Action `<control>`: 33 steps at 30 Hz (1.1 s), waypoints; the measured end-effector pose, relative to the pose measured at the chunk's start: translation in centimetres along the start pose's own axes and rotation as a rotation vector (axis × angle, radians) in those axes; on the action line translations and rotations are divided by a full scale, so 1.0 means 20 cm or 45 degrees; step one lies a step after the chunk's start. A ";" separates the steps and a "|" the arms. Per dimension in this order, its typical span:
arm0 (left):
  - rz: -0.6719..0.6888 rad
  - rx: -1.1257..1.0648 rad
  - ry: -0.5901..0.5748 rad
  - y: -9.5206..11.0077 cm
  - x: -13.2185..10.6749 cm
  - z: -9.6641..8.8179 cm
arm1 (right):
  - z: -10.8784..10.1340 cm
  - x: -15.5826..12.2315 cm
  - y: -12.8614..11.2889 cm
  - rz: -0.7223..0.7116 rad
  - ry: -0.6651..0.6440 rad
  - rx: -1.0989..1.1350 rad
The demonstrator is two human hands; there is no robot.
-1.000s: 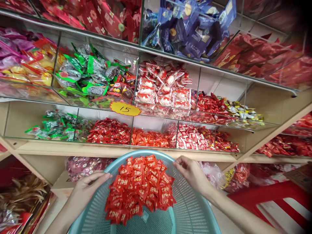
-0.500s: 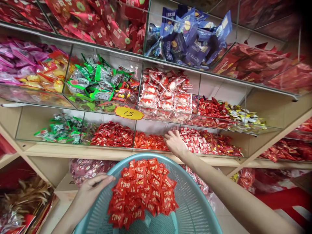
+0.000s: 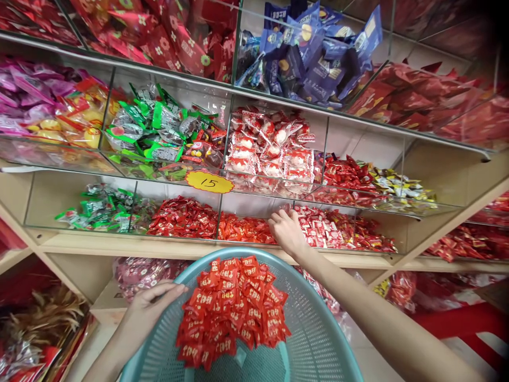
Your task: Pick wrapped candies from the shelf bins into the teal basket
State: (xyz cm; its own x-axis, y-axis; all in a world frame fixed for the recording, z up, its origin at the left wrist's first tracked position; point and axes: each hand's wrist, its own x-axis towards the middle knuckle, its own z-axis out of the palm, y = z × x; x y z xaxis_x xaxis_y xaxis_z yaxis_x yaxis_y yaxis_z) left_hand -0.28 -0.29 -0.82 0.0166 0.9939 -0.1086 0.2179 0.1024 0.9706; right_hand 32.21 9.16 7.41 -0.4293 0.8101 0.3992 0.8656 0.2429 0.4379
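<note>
basket (image 3: pixel 316 323): in front of low shelf (image 3: pixel 119 245) | sweets (image 3: pixel 234 307): in basket, toward its 11 o'clock | left hand (image 3: pixel 153 298): on basket rim, 10 o'clock | right hand (image 3: pixel 289 231): at low shelf, 1 o'clock from basket | number tag (image 3: pixel 210 182): on front of middle shelf (image 3: pixel 437 164), between 11 and 12 | box (image 3: pixel 108 306): past left hand, 9 o'clock from basket

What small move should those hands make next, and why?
Perhaps the right hand should reach slightly further toward the low pile of small red packets: it is right beside them at the shelf front, while the left hand is on the teal basket's rim.
</note>
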 end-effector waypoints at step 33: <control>0.080 0.074 0.060 0.00 -0.01 0.00 | -0.04 -0.61 -0.11 0.725 -0.778 1.119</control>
State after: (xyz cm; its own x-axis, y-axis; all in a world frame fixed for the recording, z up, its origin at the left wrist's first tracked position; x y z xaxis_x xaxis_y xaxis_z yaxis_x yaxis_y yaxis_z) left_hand -0.29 -0.41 -0.84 -0.0135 0.9992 -0.0365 0.2739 0.0388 0.9610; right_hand 35.27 -1.79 2.25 0.0570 0.9794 -0.1936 0.8722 -0.1432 -0.4677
